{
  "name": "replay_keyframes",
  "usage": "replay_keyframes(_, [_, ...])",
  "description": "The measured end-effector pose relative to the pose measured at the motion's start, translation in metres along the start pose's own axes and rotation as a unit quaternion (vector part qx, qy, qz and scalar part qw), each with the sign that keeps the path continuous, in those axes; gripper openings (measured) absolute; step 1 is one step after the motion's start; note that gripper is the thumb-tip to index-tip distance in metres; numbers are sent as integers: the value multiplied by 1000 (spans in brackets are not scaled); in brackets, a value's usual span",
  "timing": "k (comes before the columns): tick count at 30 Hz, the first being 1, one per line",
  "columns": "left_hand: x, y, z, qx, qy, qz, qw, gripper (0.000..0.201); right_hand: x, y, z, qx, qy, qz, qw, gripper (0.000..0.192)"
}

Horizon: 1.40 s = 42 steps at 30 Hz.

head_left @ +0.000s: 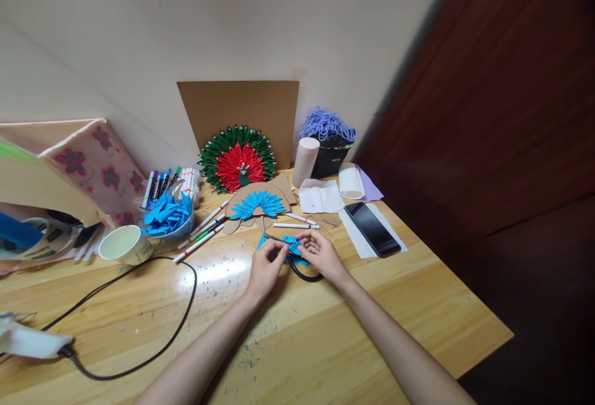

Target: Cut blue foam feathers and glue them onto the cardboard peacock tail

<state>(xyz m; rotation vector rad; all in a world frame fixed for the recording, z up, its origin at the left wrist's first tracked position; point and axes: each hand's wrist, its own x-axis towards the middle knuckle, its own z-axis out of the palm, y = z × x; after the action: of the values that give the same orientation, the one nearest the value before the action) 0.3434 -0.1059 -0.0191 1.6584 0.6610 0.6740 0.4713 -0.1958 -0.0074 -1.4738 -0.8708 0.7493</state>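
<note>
Near the middle of the table, my left hand and my right hand face each other, fingertips pinched. Between them is a small blue piece, fabric or paper, which both sets of fingertips seem to grip; its edges are partly hidden. Scissors with black handles lie beneath my hands, their blades pointing away to the left. More blue material lies under the scissors. Just beyond, blue petals fan out in layers on a rounded cardboard cutout.
Several markers lie left of the cutout. A bowl of blue pieces and a pale cup stand further left. A corded white tool rests front left. A phone lies right; a red-green petal peacock leans behind.
</note>
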Motion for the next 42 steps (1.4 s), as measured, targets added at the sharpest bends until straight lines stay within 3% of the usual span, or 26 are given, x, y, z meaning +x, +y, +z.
replay_keyframes(15, [0, -2, 0, -3, 8, -2, 1000, 26, 1, 3, 2, 6, -4, 29, 1000, 32])
replay_keyframes(26, [-2, 7, 0, 23, 0, 21, 1000, 23, 0, 6, 0, 17, 21, 17, 999, 25])
replay_keyframes(34, [-14, 20, 1, -47, 5, -27, 999, 28, -12, -8, 7, -75, -51, -22, 996, 15])
replay_keyframes(38, [-37, 19, -12, -94, 45, -73, 992, 31, -22, -13, 24, -102, -81, -31, 991, 17])
replay_keyframes(42, [-66, 24, -44, -68, 87, -84, 990, 30, -31, -17, 54, -99, -158, -28, 982, 20])
